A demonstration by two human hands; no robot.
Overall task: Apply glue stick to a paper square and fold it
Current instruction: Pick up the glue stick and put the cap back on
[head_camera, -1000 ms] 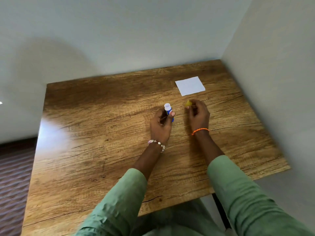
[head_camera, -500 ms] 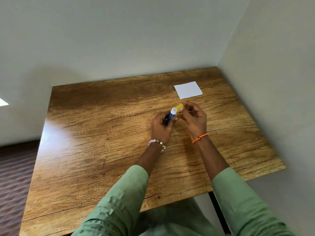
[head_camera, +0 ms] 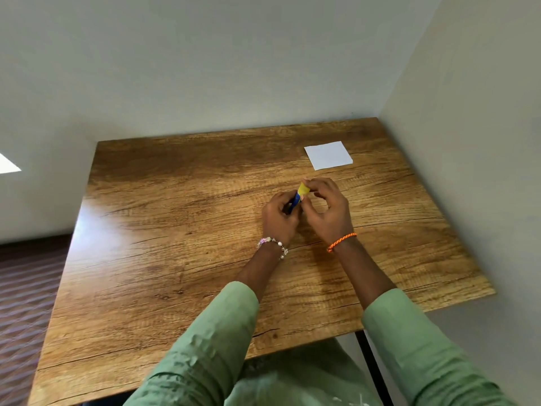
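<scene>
My left hand (head_camera: 279, 219) grips the blue body of a glue stick (head_camera: 295, 202) above the middle of the wooden table (head_camera: 175, 259). My right hand (head_camera: 329, 210) pinches the yellow cap (head_camera: 303, 189), which sits on the stick's upper end. The stick tilts up and to the right between both hands, mostly hidden by fingers. A white paper square (head_camera: 328, 155) lies flat on the table at the far right, a short way beyond my right hand, untouched.
Walls close in the table at the back and along the right side. The table's left and near edges are open, with striped floor (head_camera: 26, 288) to the left. My green sleeves (head_camera: 210, 347) cross the near edge.
The yellow cap, held apart in my right hand a second ago, has come onto the white tip of the glue stick. Both hands moved together; the view shifted down.
</scene>
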